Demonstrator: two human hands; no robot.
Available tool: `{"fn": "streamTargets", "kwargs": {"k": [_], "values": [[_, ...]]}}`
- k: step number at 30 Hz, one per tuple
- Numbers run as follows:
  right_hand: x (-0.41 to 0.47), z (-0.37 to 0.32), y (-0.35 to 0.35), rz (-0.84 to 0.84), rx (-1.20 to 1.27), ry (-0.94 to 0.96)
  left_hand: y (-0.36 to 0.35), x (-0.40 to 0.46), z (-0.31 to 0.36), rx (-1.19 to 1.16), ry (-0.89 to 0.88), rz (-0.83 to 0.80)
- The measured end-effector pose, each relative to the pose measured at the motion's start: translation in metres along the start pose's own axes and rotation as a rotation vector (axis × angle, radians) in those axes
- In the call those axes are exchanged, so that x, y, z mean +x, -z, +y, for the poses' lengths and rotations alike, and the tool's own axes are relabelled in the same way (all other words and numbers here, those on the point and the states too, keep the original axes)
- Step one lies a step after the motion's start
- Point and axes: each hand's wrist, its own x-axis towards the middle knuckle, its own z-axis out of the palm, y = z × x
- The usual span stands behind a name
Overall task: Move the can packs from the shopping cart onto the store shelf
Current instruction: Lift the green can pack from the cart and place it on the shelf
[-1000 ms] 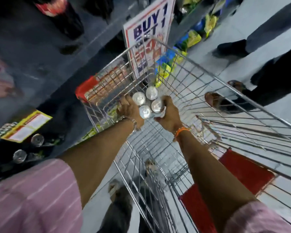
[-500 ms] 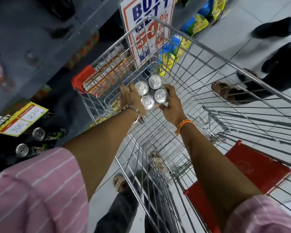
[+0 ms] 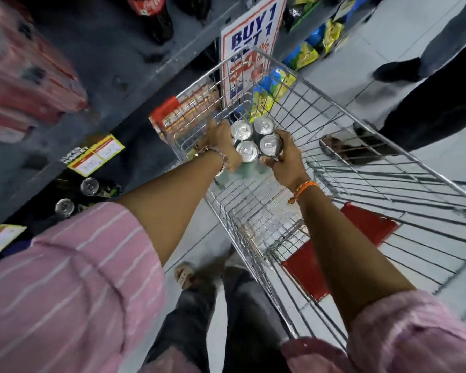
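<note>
A pack of silver-topped cans point(image 3: 256, 140) is held up inside the wire shopping cart point(image 3: 388, 168), near its front left corner. My left hand point(image 3: 221, 142) grips the pack's left side and my right hand point(image 3: 283, 157) grips its right side, fingers wrapped under the cans. The dark grey store shelf point(image 3: 97, 84) runs along the left. On a lower shelf level stand two dark cans with silver tops point(image 3: 77, 193).
A "BUY 1 GET 1" sign point(image 3: 253, 44) stands just past the cart's front. Red packs point(image 3: 22, 84) and a cola bottle point(image 3: 151, 14) sit on the shelf. Another person's legs point(image 3: 428, 109) stand right of the cart. My feet point(image 3: 199, 278) are below.
Both hands have lifted the can pack slightly and brought it toward the cart's left wall. My view has swung, bringing more of the shelf on the left into sight.
</note>
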Motion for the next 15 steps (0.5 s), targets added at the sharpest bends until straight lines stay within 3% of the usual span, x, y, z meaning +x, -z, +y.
{"fn": "streamTargets", "kwargs": {"k": [10,15], "values": [[-0.05,-0.123,0.005,0.079,-0.03,0.186,0.096,-0.088,-0.012,-0.099,-0.103,0.18],[-0.07,-0.183,-0.02,0.022,-0.04,0.303,0.142,-0.125,-0.055,-0.133,-0.126,0.277]]}}
